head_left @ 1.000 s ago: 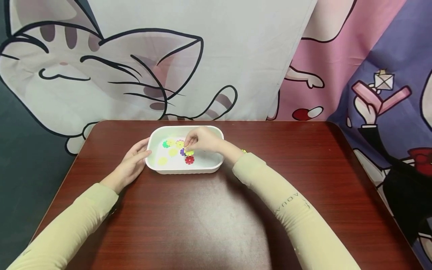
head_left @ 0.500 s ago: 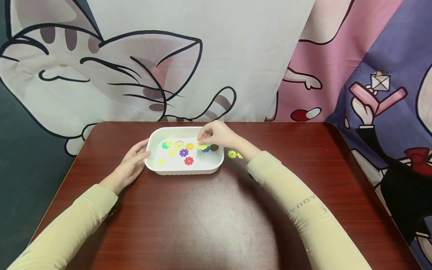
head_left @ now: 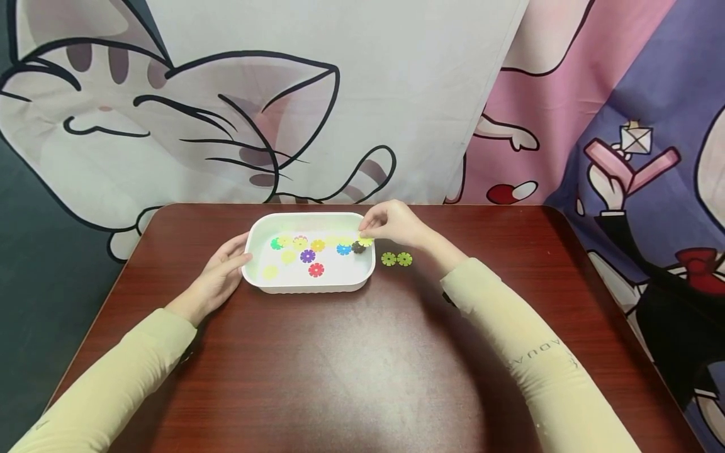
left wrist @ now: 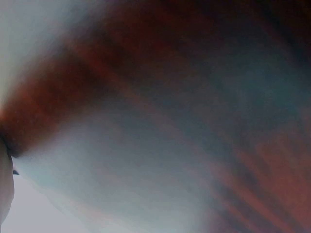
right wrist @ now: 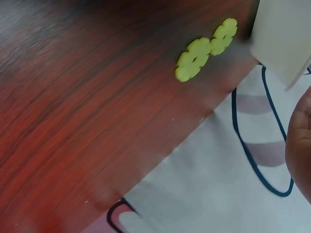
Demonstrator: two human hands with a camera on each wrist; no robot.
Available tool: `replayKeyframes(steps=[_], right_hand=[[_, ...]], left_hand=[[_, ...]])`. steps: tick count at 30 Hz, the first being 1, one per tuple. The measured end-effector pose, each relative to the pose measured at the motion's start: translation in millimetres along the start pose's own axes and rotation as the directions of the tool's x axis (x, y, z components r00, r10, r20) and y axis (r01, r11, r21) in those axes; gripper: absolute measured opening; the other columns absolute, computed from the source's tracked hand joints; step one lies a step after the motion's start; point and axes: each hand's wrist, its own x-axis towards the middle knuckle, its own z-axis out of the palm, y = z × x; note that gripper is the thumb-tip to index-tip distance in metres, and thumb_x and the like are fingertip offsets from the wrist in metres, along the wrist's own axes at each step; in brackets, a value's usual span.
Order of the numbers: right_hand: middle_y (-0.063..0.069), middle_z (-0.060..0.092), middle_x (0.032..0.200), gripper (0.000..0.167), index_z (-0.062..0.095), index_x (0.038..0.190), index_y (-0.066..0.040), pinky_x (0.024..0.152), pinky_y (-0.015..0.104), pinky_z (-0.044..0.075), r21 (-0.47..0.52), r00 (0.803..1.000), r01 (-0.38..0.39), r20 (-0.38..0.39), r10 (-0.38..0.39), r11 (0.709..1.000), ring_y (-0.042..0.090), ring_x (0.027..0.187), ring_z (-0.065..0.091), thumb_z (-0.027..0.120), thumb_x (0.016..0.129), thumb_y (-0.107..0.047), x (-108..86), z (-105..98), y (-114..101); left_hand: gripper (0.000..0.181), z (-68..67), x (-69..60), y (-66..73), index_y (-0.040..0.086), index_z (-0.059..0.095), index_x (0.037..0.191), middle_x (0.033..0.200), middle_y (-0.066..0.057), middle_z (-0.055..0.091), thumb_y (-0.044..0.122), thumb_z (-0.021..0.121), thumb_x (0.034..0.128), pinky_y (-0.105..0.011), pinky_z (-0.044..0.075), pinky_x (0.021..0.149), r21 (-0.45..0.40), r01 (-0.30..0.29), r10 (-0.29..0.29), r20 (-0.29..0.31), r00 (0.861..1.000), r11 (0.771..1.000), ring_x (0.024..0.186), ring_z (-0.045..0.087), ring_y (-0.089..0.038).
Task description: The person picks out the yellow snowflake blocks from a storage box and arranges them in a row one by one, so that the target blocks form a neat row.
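Observation:
A shallow white tray [head_left: 306,289] stands near the table's far edge. My left hand [head_left: 218,274] grips its left end, thumb over the rim. With thumb and fingertips, my right hand [head_left: 393,224] pinches a yellow flower-shaped plastic piece [head_left: 367,241] at the tray's right rim. Several more flower pieces lie inside, among them a purple one [head_left: 308,256], a red one [head_left: 316,270], a blue one [head_left: 343,249] and a dark one [head_left: 358,247]. Just outside the tray on the right, two yellow-green flower pieces [head_left: 396,259] lie side by side. The left wrist view is blurred.
The brown wooden table [head_left: 340,365] extends toward me and to both sides. Right behind its far edge hangs a cloth [head_left: 419,113] with cartoon cats. The right wrist view shows the two yellow-green pieces [right wrist: 193,59] near the tray's wall [right wrist: 277,43].
My right hand has moved right, from the tray's middle to its right rim, carrying the yellow piece. Purple, blue and dark pieces came into fuller view. The left hand stays put.

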Motion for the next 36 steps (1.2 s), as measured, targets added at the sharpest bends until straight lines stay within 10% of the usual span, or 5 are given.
replayKeyframes(steps=[26,36], right_hand=[[0.003,0.077,0.082,0.012,0.080,0.098,0.000,0.069,0.018,0.051,-0.001,0.990,-0.107,-0.096,0.107,0.994,0.003,0.072,0.063,0.085,0.089,-0.006,-51.5,-40,69],[0.003,0.080,0.083,0.007,0.080,0.096,-0.001,0.063,0.019,0.047,-0.016,0.988,-0.138,-0.076,0.136,0.990,0.002,0.068,0.060,0.083,0.090,-0.005,-60.5,-39,97]], left_hand=[[0.055,1.6,-0.8,0.2,0.015,0.033,0.160,0.176,-0.013,0.013,0.007,0.053,0.1098,-0.010,0.049,0.102,0.006,-0.013,0.013,0.010,1.000,1.000,0.127,0.053,0.007],[0.043,0.7,-0.2,-1.5,0.018,0.044,0.149,0.151,0.005,0.045,0.004,0.053,0.1091,-0.013,0.052,0.100,-0.030,-0.052,0.053,0.026,0.998,0.998,0.125,0.057,0.003]])
